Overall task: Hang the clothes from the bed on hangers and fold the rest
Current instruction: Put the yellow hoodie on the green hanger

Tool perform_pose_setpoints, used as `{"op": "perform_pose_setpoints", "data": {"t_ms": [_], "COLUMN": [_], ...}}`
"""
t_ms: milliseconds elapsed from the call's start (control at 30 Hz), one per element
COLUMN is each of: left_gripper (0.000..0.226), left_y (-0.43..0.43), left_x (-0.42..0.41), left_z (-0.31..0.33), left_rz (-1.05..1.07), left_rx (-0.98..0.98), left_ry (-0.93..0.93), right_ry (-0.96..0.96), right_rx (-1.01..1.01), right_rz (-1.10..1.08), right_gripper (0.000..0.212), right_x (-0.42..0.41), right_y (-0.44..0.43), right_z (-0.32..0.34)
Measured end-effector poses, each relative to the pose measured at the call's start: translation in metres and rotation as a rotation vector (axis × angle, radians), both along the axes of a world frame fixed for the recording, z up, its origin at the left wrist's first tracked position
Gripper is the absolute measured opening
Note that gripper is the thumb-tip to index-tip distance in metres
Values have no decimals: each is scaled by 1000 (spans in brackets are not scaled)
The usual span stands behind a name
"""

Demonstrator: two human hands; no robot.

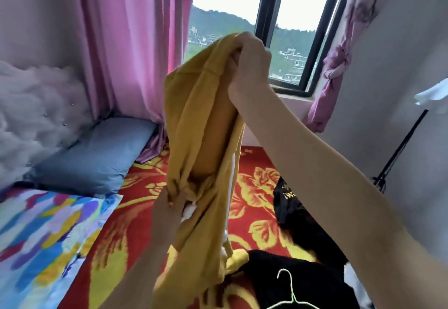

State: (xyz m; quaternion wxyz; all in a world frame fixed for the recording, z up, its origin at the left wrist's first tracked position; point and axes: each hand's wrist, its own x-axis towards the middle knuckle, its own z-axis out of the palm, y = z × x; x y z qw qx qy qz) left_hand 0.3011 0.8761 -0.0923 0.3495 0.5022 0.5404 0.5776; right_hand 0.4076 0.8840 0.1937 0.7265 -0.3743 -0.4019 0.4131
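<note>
A mustard-yellow garment [194, 124] hangs in the air over the bed. My right hand [249, 64] grips its top edge, raised in front of the window. My left hand [169, 209] pinches a bunched fold lower down, where a white piece [190, 210] shows beside the fingers; what it is I cannot tell. The garment's lower end trails onto the red and yellow bedspread [135, 214]. A pale green wire hanger [292, 293] lies on a black garment [303, 282] at the bottom right. Another black garment with yellow print [291, 202] lies further back.
A blue pillow [97, 156] and a multicoloured pillow [41, 236] lie at the left of the bed. Pink curtains [126, 49] hang behind, and a knotted one [337, 66] by the window [288, 30]. A black stand [397, 148] leans against the right wall.
</note>
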Motion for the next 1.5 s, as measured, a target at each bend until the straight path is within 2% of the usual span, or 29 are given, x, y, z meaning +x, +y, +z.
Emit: {"op": "perform_pose_setpoints", "data": {"t_ms": [33, 100, 200, 300, 367, 433, 533, 633, 700, 833, 933, 1033, 1167, 1233, 1267, 1333, 1400, 1500], "left_gripper": [18, 26, 26, 23, 21, 21, 19, 15, 5, 20, 26, 22, 9, 8, 8, 9, 6, 2], "left_y": [-2, -4, -4, -14, -20, -31, -51, -79, -93, -112, -121, -127, -125, -122, -120, -116, -113, -106], "left_x": [-10, -29, -63, -77, -82, -84, -79, -69, -71, -83, -87, -93, -100, -99, -96, -86, -76, -67], "left_z": [5, 13, 10, -14, -38, -65, -108, -135, -137, -117, -91, -64, -33, -26, -24, -23, -25, -27], "left_rz": [52, 125, 177, 135, 178, 243, 250, 197, 259, 254, 287, 409, 531, 561, 564, 542, 517, 520], "left_rx": [26, 61, 94, 33, -47, -147, -315, -394, -389, -334, -235, -120, -27, -7, 5, 4, 3, 5], "left_ry": [20, 2, 42, 39, -41, -78, 59, 170, 149, 107, 40, -45, -194, -248, -264, -250, -247, -269], "right_ry": [-15, -17, -61, -357, -544, -631, -898, -1071, -1160, -1274, -1357, -1425, -1680, -1618, -1510, -1295, -1235, -1306], "right_rx": [23, 1, -161, -362, -475, -650, -803, -828, -793, -621, -483, -240, 37, 194, 312, 425, 307, -8], "right_rz": [-4, -55, -182, -120, 81, 302, 499, 630, 667, 794, 863, 863, 865, 772, 689, 531, 595, 599], "right_gripper": [26, 24, 8, 54, 71, 60, 15, 18, 23, 27, 43, 47, 57, 54, 48, 47, 52, 31], "right_x": [5, 15, 36, 54, 59, 61, 53, 35, 25, 10, -6, -19, -24, -24, -25, -30, -41, -49], "right_y": [8, 16, 46, 71, 75, 65, 35, -4, -25, -48, -52, -51, -52, -60, -66, -77, -81, -69], "right_z": [-2, -12, -53, -123, -178, -236, -318, -384, -413, -435, -434, -429, -420, -409, -403, -394, -382, -372]}}
